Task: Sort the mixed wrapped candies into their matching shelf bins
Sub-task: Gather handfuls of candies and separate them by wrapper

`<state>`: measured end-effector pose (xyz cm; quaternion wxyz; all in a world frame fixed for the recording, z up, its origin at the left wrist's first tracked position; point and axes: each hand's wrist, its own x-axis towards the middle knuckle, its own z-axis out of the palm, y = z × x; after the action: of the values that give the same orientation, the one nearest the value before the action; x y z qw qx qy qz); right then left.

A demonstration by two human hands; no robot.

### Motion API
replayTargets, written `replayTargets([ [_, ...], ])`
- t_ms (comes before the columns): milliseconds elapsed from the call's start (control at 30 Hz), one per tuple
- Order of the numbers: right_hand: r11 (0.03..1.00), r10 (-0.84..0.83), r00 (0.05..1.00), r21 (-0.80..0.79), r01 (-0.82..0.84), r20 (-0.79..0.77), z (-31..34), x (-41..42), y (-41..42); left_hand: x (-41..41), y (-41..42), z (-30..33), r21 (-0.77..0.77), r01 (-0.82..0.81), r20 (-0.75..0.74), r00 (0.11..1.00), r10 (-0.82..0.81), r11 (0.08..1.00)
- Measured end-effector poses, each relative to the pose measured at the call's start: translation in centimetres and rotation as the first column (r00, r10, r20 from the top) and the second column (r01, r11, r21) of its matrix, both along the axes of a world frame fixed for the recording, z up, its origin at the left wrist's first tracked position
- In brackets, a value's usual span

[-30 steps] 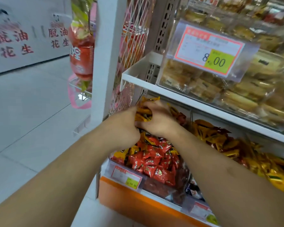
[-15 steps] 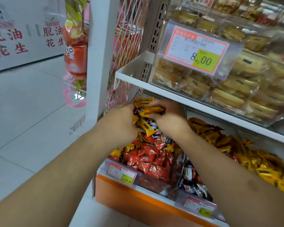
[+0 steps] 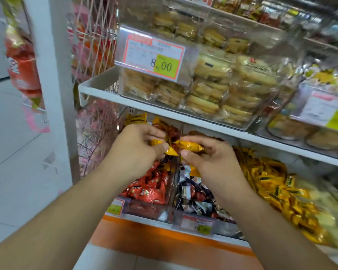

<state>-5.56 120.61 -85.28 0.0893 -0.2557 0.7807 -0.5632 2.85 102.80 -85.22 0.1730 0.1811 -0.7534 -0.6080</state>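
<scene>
Two hands pinching: right grip (image 3: 207, 158) holds yellow candy (image 3: 189, 146); left grip (image 3: 139, 147) holds another (image 3: 171, 152).

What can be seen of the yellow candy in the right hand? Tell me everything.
The yellow candy is a long piece in shiny golden-orange wrapping with dark print, its ends crimped. It lies roughly level, raised above the bins, just under the white shelf. The right hand pinches it from below; the left hand holds another yellow piece right beside it.

A price tag (image 3: 156, 56) clipped to the clear biscuit bin (image 3: 203, 88) in the upper middle of the frame reads "8.00" on its yellow-green patch; other tags' print is too blurred to read.
</scene>
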Motion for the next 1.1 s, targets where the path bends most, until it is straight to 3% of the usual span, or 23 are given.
replayTargets([
  [167,0.954,-0.184,0.953,0.19,0.232,-0.241,0.1,-1.2,8.1,-0.4,4.1,0.8,-0.038,0.069,0.023,0.997,-0.068,0.997],
  [300,0.872,-0.376,0.874,0.202,0.446,-0.308,-0.5,-3.7,13.6,-0.7,8.2,1.5,-0.031,0.163,0.007,0.987,-0.163,0.986],
  [500,0.795,-0.409,0.827,0.294,0.53,-0.386,-1.6,-6.7,16.7,-2.3,13.1,0.8,0.007,0.257,0.03,0.966,-0.257,0.966],
  [600,0.764,-0.364,0.858,0.411,0.497,-0.361,-0.5,-6.1,17.0,-2.9,14.4,0.3,-0.007,0.257,0.054,0.965,-0.256,0.966],
  [767,0.943,-0.076,0.959,0.294,0.158,-0.272,0.0,-2.8,16.9,-3.5,16.5,0.4,0.087,0.198,0.019,0.979,-0.201,0.976],
  [867,0.954,0.073,0.957,0.3,0.015,-0.28,0.0,-1.5,17.0,-3.4,17.0,0.2,0.122,0.185,0.009,0.982,-0.187,0.975],
  [1000,0.96,0.112,0.965,0.277,-0.043,-0.238,0.5,-1.0,17.2,-3.0,17.0,0.1,0.139,0.216,0.038,0.974,-0.223,0.966],
  [1100,0.967,0.041,0.965,0.254,0.027,-0.26,0.2,-1.3,17.0,-2.7,17.0,0.3,0.11,0.29,0.077,0.951,-0.299,0.951],
])
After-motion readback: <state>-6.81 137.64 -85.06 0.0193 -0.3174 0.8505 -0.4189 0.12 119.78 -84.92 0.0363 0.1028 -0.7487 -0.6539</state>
